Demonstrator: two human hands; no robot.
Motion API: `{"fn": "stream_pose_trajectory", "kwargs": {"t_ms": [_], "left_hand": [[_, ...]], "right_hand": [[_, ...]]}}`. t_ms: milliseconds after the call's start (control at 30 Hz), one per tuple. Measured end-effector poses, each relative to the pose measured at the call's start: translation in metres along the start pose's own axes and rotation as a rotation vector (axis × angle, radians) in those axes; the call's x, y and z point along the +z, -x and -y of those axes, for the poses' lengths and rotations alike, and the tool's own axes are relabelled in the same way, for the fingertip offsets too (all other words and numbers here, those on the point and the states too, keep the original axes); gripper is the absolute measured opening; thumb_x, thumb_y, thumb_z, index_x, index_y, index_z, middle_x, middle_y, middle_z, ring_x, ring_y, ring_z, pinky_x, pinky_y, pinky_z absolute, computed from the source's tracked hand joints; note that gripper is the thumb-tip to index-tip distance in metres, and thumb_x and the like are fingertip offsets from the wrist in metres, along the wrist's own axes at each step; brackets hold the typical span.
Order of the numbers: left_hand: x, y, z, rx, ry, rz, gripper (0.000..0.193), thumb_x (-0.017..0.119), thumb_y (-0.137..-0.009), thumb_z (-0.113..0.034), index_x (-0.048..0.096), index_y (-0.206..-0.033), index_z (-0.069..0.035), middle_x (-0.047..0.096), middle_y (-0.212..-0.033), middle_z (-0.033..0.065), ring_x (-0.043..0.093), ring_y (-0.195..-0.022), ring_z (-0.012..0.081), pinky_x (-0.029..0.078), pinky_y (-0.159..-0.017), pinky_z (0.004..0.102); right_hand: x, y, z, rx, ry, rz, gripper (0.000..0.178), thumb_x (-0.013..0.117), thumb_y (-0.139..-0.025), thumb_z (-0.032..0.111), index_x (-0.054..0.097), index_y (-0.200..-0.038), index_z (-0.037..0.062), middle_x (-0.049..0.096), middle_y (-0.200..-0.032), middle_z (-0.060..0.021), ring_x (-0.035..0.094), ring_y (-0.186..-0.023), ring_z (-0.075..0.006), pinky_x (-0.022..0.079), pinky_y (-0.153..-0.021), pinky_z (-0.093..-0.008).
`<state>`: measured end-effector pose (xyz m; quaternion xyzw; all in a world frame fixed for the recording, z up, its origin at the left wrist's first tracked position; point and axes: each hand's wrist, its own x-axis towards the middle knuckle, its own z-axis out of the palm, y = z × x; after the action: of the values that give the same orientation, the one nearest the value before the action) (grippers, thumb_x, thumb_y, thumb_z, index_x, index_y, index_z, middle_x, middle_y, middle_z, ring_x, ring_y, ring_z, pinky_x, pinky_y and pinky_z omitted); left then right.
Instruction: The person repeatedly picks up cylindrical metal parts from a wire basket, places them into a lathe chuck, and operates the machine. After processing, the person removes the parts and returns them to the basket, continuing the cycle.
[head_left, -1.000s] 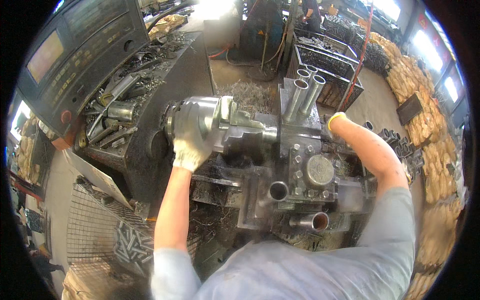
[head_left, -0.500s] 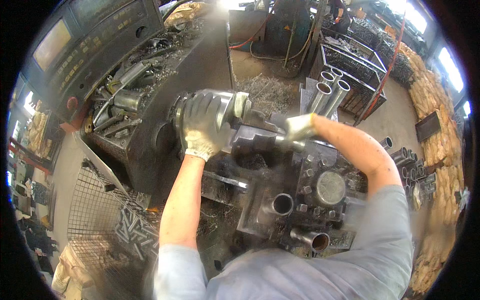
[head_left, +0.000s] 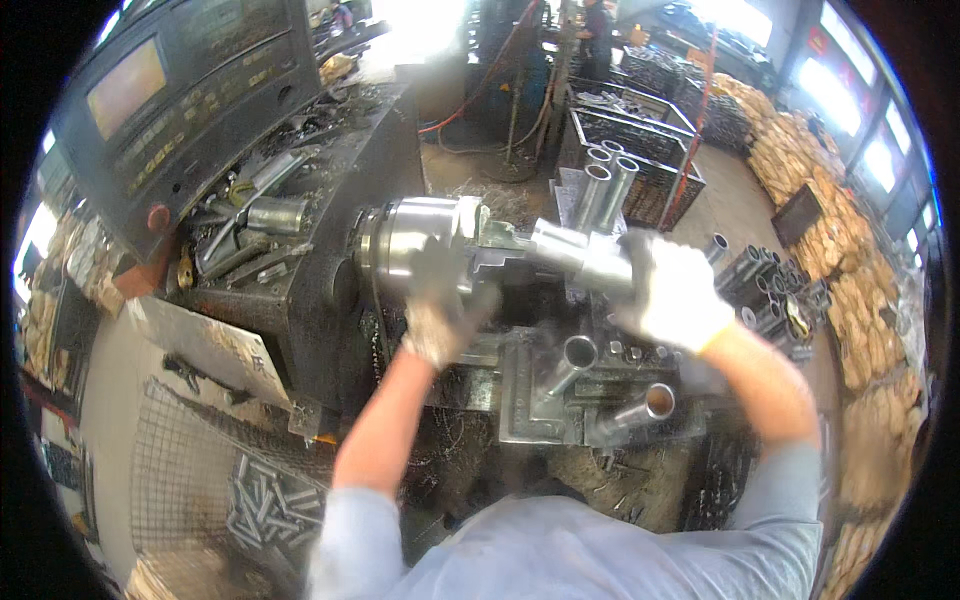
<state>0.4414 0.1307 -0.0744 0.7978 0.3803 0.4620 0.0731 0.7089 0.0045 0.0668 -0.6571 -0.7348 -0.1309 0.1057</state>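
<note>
My right hand [head_left: 668, 290], in a pale glove with dark palm coating, is wrapped round the right end of a shiny metal tube [head_left: 562, 246]. The tube tilts slightly, its left end near the jaws of a lathe chuck [head_left: 408, 238]. At the chuck's lower front is my left hand [head_left: 442, 305], gloved too; its fingers are smeared by motion, and I cannot tell whether they touch the metal. Two short tubes, one upright [head_left: 578, 356] and one leaning [head_left: 652, 404], stand on the machine's carriage [head_left: 520, 425] below.
A control panel [head_left: 140, 100] with a red button rises at the left. Loose tools and a bar [head_left: 272, 215] lie on the headstock. Several tubes [head_left: 604, 190] stand behind the carriage, with more at the right [head_left: 770, 280]. A mesh bin [head_left: 175, 470] holds short metal pieces at lower left.
My right hand has moved right and nearer, now round the tube. My left hand has slid down off the chuck's top. The whole view has shifted with my head.
</note>
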Motion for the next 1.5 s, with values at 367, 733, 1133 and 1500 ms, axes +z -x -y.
{"fn": "stream_pose_trajectory", "kwargs": {"t_ms": [367,733,1133,1500], "left_hand": [[0.055,0.210,-0.066,-1.305,1.188,0.140,0.048,0.080,-0.095,-0.024,0.062,-0.134,-0.002,0.072,-0.121,0.0106,0.071,-0.106,0.0271,0.058,-0.095,0.0433],[0.028,0.226,-0.059,-1.337,1.675,0.235,0.054,0.051,-0.110,-0.055,0.062,-0.139,-0.010,0.070,-0.132,0.0081,0.070,-0.115,0.0261,0.054,-0.105,0.0432],[0.088,0.168,-0.151,-0.065,0.452,0.201,0.076,0.100,-0.074,-0.033,0.062,-0.133,-0.004,0.073,-0.119,0.0140,0.074,-0.103,0.0259,0.061,-0.090,0.0385],[-0.014,0.218,-0.053,-1.348,1.482,-0.034,0.069,0.065,-0.099,-0.065,0.061,-0.140,-0.010,0.073,-0.119,0.0052,0.072,-0.101,0.0214,0.063,-0.084,0.0367]], "right_hand": [[0.191,0.176,0.090,0.222,-0.771,0.709,0.083,0.084,-0.075,0.059,0.066,-0.136,0.0046,0.073,-0.123,-0.0263,0.073,-0.104,-0.0413,0.059,-0.094,-0.0470],[0.186,0.211,0.062,0.190,-1.246,0.701,0.061,0.082,-0.073,0.034,0.069,-0.120,-0.0026,0.078,-0.098,-0.0202,0.073,-0.087,-0.0294,0.058,-0.081,-0.0401],[0.111,0.236,-0.024,0.425,-1.215,0.049,0.057,0.090,-0.072,0.014,0.071,-0.125,0.0023,0.078,-0.110,-0.0131,0.074,-0.099,-0.0201,0.059,-0.092,-0.0368],[0.152,0.229,0.026,0.267,-0.414,0.515,0.043,0.075,-0.087,0.032,0.069,-0.120,0.0062,0.077,-0.097,-0.0224,0.077,-0.087,-0.0397,0.063,-0.079,-0.0483]]}}
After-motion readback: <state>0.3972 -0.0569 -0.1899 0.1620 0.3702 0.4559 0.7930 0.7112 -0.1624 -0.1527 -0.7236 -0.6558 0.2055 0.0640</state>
